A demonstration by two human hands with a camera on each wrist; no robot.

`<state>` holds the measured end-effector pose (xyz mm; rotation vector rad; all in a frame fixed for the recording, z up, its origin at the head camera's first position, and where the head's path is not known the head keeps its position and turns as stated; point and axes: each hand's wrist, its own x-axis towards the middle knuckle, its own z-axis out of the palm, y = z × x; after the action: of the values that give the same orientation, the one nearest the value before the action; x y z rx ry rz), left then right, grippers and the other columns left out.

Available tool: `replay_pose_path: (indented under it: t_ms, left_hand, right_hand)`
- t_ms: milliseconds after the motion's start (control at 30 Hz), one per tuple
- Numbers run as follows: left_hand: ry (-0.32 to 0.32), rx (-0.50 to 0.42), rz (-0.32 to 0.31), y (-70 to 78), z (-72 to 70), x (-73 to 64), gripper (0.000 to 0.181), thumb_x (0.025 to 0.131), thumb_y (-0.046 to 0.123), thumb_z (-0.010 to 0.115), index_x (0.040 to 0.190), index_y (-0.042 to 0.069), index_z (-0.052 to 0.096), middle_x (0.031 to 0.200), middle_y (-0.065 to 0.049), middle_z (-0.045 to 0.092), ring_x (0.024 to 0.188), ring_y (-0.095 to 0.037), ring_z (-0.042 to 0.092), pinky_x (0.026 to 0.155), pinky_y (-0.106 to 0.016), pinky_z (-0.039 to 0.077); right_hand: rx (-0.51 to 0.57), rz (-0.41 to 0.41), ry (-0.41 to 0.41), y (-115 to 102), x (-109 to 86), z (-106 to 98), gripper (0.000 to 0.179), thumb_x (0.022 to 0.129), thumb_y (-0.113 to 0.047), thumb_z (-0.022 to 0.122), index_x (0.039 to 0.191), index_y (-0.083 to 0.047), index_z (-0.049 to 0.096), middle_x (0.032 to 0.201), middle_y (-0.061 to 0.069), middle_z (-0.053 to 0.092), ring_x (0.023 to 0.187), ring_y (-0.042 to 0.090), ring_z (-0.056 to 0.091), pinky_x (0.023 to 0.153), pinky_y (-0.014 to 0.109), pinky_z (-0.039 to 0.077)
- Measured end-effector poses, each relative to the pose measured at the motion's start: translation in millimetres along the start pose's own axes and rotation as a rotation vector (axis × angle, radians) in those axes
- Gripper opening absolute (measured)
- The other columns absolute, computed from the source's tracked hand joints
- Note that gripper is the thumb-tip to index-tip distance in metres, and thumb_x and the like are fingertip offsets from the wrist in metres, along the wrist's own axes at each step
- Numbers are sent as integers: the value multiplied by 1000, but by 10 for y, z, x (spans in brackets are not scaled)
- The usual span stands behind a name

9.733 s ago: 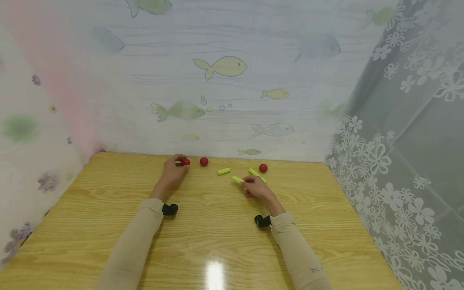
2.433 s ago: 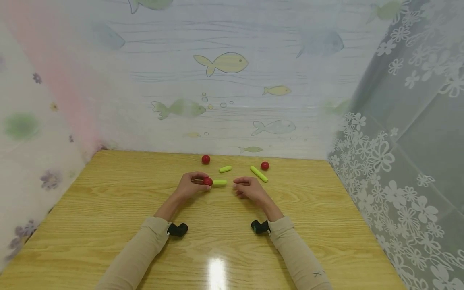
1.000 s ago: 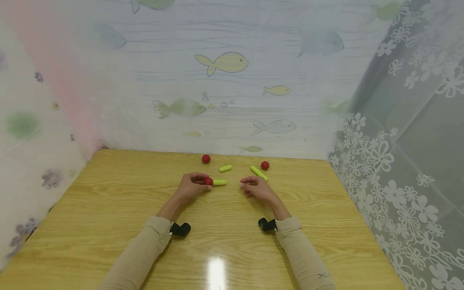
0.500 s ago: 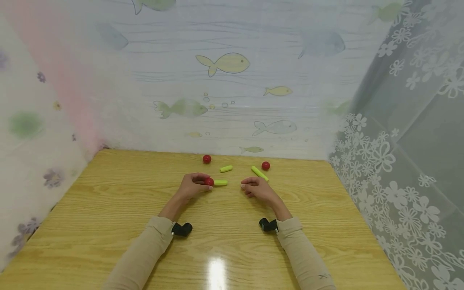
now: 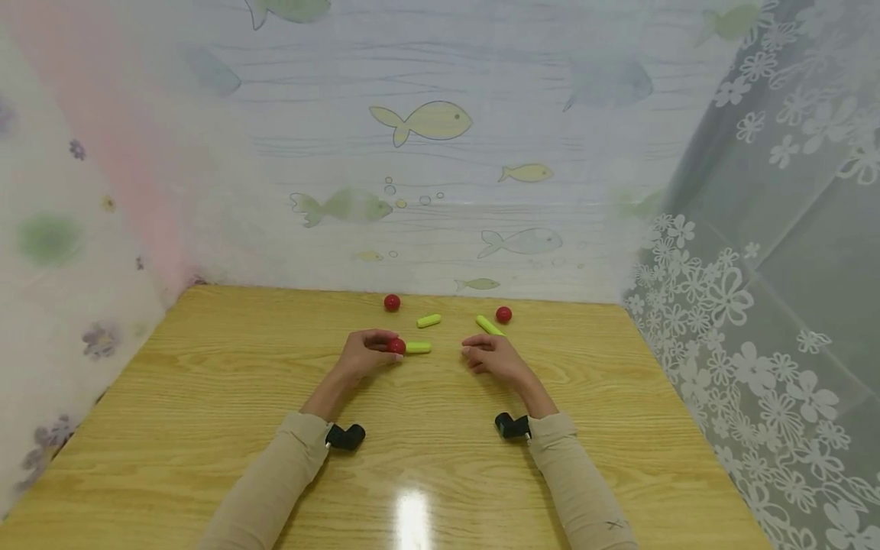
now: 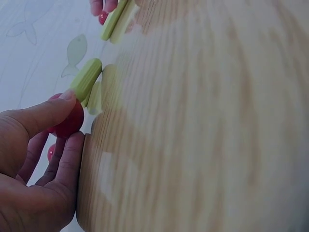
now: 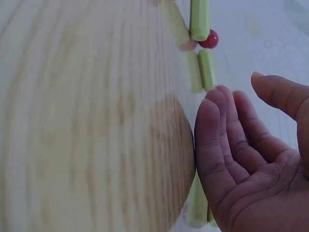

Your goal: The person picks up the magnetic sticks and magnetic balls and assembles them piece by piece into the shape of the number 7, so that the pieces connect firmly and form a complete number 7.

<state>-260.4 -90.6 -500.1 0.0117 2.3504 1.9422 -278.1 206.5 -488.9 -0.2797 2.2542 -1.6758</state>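
My left hand [image 5: 364, 354] pinches a shiny red ball [image 5: 396, 347] between thumb and fingers, low over the table. Against the ball's right side lies the end of a yellow-green stick [image 5: 418, 347]; in the left wrist view the ball [image 6: 72, 118] seems to meet that ribbed stick [image 6: 87, 77]. To the right of the stick, my right hand [image 5: 498, 359] rests its edge on the table with nothing in it. Its fingers [image 7: 210, 125] are gently bent and the thumb stands apart. Just behind it, a longer yellow-green stick [image 5: 489, 325] is partly covered by the fingers.
Behind the hands are a short yellow-green stick [image 5: 429, 321], a red ball [image 5: 392, 303] near the back edge and another red ball [image 5: 504, 314] at the back right. The wooden table [image 5: 426, 443] ends at a fish-patterned curtain [image 5: 440, 191]. Curtains flank both sides.
Since the oldest frame, my left hand has brought its red ball right and nearer, to the stick's end. My right hand has released that stick and lately shifted slightly right.
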Motion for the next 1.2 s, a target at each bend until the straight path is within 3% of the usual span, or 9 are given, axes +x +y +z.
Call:
replay_pose_path:
  t_ms: [33, 367, 500, 900, 1200]
  left_hand:
    - [5, -2, 0, -51, 0, 34, 41, 84, 3, 83, 122, 2, 71, 123, -18, 69, 111, -28, 66, 92, -31, 55]
    - [10, -19, 10, -22, 4, 7, 44, 85, 5, 83, 126, -1, 69, 127, -22, 67, 115, -33, 64, 93, -34, 55]
    - [8, -19, 13, -24, 4, 8, 44, 85, 5, 82, 127, -2, 68, 128, -22, 66, 116, -34, 64, 93, -34, 55]
    - [4, -8, 16, -94, -6, 77, 43, 85, 6, 83, 125, 1, 70, 126, -19, 68, 111, -28, 65, 90, -30, 56]
    - [-17, -25, 21, 5, -28, 23, 44, 87, 1, 79, 128, -5, 66, 129, -25, 65, 114, -33, 64, 91, -31, 55]
  right_hand:
    - [0, -1, 9, 3, 1, -9, 37, 103, -17, 61, 131, 8, 60, 115, 20, 68, 87, 16, 65, 79, 31, 58]
    - [22, -22, 130, 15, 13, -112, 37, 103, -15, 61, 133, 7, 61, 126, 26, 66, 91, 17, 66, 77, 28, 58]
    - [15, -47, 173, 28, 41, -150, 38, 103, -16, 62, 132, 9, 61, 123, 26, 66, 91, 18, 66, 75, 27, 58]
    - [-78, -146, 273, -34, 33, -263, 34, 104, -10, 58, 128, 13, 60, 115, 32, 63, 96, 42, 65, 78, 35, 60]
    - [-131, -130, 363, 21, 95, -348, 31, 103, -10, 59, 126, 10, 62, 121, 26, 63, 101, 42, 65, 78, 33, 60]
